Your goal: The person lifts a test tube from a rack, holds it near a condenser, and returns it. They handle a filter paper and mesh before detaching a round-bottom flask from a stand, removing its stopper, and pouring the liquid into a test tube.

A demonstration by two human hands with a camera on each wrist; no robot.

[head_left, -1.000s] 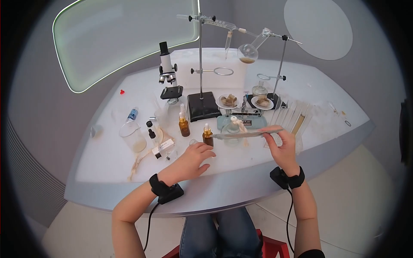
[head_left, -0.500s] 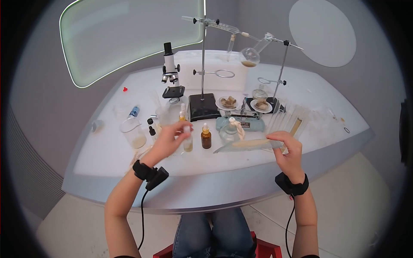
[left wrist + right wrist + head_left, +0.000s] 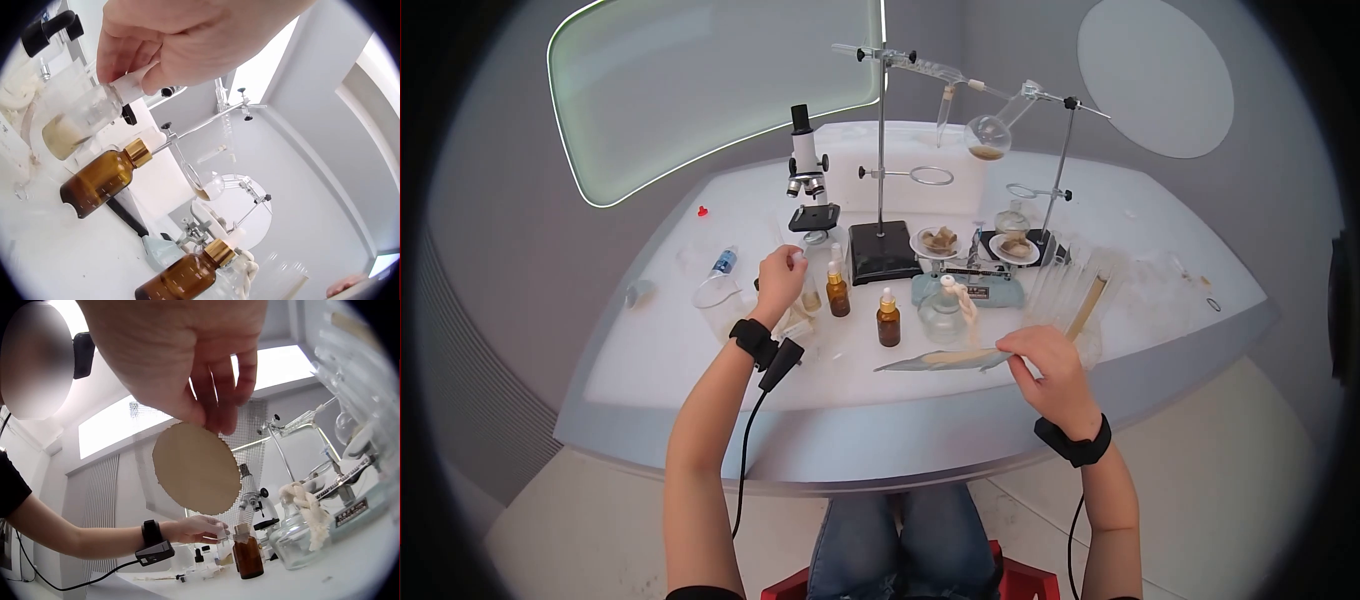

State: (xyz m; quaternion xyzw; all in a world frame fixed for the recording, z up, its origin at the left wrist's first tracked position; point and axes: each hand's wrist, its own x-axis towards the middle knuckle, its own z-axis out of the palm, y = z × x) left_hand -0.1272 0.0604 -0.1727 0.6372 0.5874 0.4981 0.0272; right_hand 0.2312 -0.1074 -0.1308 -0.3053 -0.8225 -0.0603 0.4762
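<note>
My left hand (image 3: 778,282) pinches the white cap of a small clear glass bottle (image 3: 84,119), which has cloudy yellowish contents at its bottom. In the left wrist view the bottle is beside an amber dropper bottle (image 3: 103,181) with a gold collar. A second amber dropper bottle (image 3: 888,320) stands to the right, between the hands. At the front right, my right hand (image 3: 1050,372) grips the edge of a wire gauze (image 3: 147,422) with a round beige centre (image 3: 197,469), held nearly flat in front of an alcohol lamp (image 3: 941,318).
Behind the hands are a microscope (image 3: 810,185), a retort stand's black base (image 3: 882,252) and a balance (image 3: 968,290) with filled pans. A tilted round flask (image 3: 988,138) hangs from a clamp. Test tubes (image 3: 1090,300) stand right; a beaker (image 3: 718,300) stands left.
My left hand has taken the clear bottle by its cap and moved it left and farther back, beside the amber bottle. The right hand has lowered the wire gauze slightly toward the front.
</note>
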